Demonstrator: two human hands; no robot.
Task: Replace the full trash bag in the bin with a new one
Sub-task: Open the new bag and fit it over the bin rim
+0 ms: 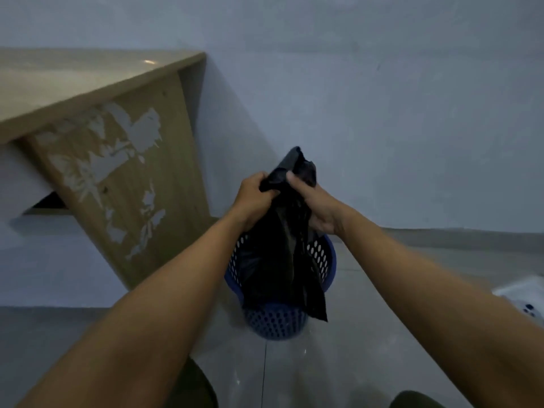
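A black trash bag [282,254] hangs above a blue perforated plastic bin [276,322] that stands on the floor by the wall. My left hand [254,198] grips the bag's gathered top from the left. My right hand [313,206] holds the same bunched top from the right, thumb pressed against the plastic. The bag's lower part drapes down into and over the bin's rim, hiding most of the bin's inside. Whether another bag lies in the bin cannot be seen.
A wooden desk [88,89] with a peeling side panel [123,178] stands at the left, close to the bin. A grey wall rises behind. A white object [527,298] lies on the tiled floor at the right edge. My knees show at the bottom.
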